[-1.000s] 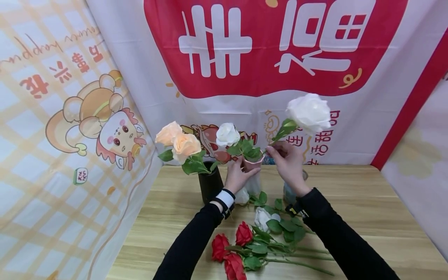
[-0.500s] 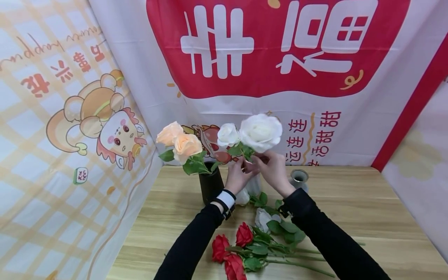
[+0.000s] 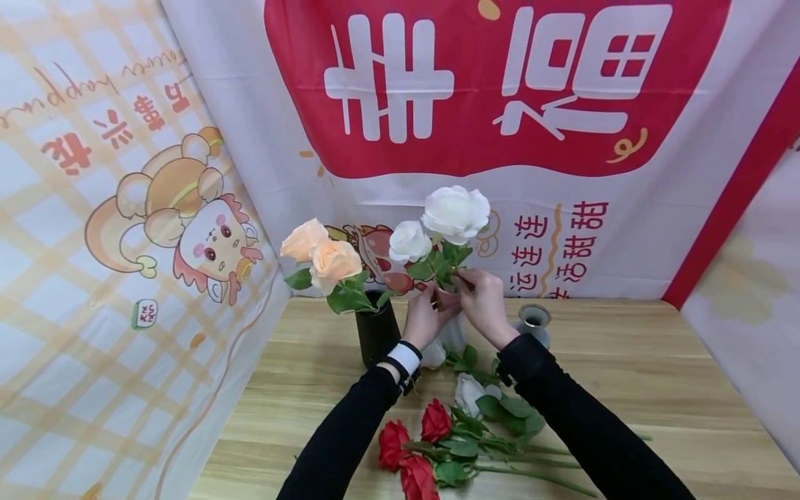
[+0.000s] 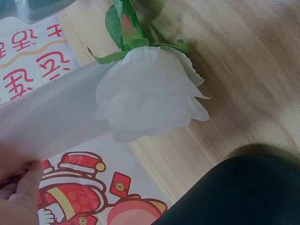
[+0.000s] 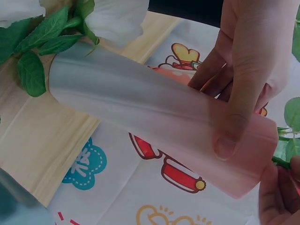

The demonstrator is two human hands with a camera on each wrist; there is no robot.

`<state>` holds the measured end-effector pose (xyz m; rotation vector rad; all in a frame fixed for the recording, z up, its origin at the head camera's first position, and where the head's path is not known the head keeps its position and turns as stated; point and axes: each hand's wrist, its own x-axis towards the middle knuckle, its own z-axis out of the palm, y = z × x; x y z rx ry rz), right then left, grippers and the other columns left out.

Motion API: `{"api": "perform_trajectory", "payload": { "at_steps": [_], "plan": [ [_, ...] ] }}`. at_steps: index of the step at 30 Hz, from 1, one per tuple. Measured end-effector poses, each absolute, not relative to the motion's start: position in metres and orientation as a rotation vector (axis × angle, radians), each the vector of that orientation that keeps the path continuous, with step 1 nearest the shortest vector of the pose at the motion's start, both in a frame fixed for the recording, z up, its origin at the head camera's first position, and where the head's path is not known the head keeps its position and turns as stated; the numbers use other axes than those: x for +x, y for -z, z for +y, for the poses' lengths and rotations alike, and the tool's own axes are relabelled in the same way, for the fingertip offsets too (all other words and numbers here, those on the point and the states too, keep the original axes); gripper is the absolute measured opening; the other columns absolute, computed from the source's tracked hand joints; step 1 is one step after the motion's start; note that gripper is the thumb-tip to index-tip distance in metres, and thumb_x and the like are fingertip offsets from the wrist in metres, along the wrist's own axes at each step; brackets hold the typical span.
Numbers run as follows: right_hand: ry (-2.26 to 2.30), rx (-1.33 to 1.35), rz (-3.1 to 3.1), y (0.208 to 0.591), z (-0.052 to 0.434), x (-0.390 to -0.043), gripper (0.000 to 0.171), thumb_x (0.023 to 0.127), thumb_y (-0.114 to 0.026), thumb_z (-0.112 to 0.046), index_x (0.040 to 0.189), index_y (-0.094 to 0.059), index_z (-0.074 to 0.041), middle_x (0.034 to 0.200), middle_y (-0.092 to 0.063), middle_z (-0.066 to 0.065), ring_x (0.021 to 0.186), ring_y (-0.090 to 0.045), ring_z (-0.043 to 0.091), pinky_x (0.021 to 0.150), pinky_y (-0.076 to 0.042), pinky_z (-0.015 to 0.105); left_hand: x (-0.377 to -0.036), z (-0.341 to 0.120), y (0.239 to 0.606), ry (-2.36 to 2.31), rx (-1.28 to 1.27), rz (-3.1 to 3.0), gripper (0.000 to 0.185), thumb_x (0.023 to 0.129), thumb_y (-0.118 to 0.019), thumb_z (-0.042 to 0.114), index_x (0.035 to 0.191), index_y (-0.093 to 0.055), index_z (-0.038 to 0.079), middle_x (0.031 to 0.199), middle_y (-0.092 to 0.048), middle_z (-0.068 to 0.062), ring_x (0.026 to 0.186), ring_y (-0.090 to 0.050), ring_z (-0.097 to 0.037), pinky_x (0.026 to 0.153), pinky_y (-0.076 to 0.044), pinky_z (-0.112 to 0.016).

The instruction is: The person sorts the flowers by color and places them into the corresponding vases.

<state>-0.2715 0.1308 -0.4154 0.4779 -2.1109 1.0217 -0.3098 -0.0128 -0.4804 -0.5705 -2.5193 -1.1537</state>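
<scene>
A frosted white vase with a pink rim [image 3: 453, 334] [image 5: 154, 117] stands at the back of the wooden table [image 3: 625, 375]. My left hand [image 3: 431, 307] [image 5: 243, 70] grips it just below the rim. A small white rose [image 3: 409, 241] stands in this vase. My right hand [image 3: 471, 292] [image 5: 281, 199] pinches the green stem of a large white rose [image 3: 456, 212] right at the vase mouth, with the bloom upright above it. Whether the stem's end is inside the vase is hidden by my hands.
A black vase [image 3: 377, 335] with two peach roses [image 3: 320, 254] stands left of my hands. A small grey vase [image 3: 535, 321] is to the right. Red roses [image 3: 415, 444] and a white rose [image 3: 467, 390] [image 4: 150, 93] lie on the table in front. Printed banners wall in the back and sides.
My right hand has carried the large white rose from the upper right leftward and down to the vase mouth. My left hand has stayed on the vase.
</scene>
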Motion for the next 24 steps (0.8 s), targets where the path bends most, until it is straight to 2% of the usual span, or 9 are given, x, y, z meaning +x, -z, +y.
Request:
{"api": "perform_trajectory", "payload": {
  "at_steps": [6, 11, 14, 20, 24],
  "plan": [
    [-0.978, 0.391, -2.228, 0.415, 0.13, -0.277, 0.016, 0.093, -0.065, -0.003, 0.104, -0.075, 0.005, 0.084, -0.069, 0.015, 0.078, -0.058, 0.033, 0.07, -0.046, 0.045, -0.31, -0.014, 0.481, 1.187, -0.579, -2.492, 0.04, 0.084, -0.077, 0.046, 0.091, -0.053, 0.015, 0.08, -0.064, 0.004, 0.074, -0.063, -0.012, 0.064, -0.052, -0.025],
    [-0.957, 0.399, -2.232, 0.417, 0.129, -0.28, 0.011, 0.09, -0.069, -0.003, 0.093, -0.076, 0.005, 0.082, -0.068, 0.015, 0.078, -0.056, 0.033, 0.078, -0.04, 0.046, -0.308, -0.013, 0.48, 1.201, -0.579, -2.497, 0.039, 0.084, -0.078, 0.043, 0.094, -0.055, 0.013, 0.085, -0.068, -0.001, 0.081, -0.067, -0.015, 0.069, -0.054, -0.026],
    [-0.974, 0.394, -2.213, 0.42, 0.129, -0.282, 0.009, 0.089, -0.072, -0.003, 0.088, -0.077, 0.004, 0.086, -0.067, 0.015, 0.083, -0.055, 0.032, 0.084, -0.036, 0.046, -0.307, -0.012, 0.479, 1.189, -0.568, -2.502, 0.04, 0.084, -0.078, 0.042, 0.098, -0.058, 0.011, 0.09, -0.07, -0.005, 0.082, -0.068, -0.016, 0.07, -0.054, -0.026],
    [-1.089, 0.301, -2.172, 0.429, 0.132, -0.28, 0.01, 0.09, -0.071, -0.005, 0.094, -0.073, 0.004, 0.098, -0.062, 0.017, 0.096, -0.051, 0.034, 0.088, -0.035, 0.047, -0.306, -0.011, 0.478, 1.173, -0.551, -2.527, 0.05, 0.085, -0.076, 0.046, 0.115, -0.059, 0.01, 0.094, -0.071, -0.007, 0.08, -0.066, -0.017, 0.067, -0.053, -0.029],
    [-1.188, 0.273, -2.11, 0.433, 0.137, -0.271, 0.012, 0.094, -0.065, -0.005, 0.101, -0.07, 0.003, 0.101, -0.061, 0.015, 0.099, -0.053, 0.032, 0.088, -0.039, 0.047, -0.306, -0.011, 0.481, 1.255, -0.567, -2.529, 0.062, 0.084, -0.077, 0.046, 0.129, -0.054, 0.01, 0.106, -0.069, -0.009, 0.09, -0.066, -0.018, 0.074, -0.053, -0.03]
  ]
}}
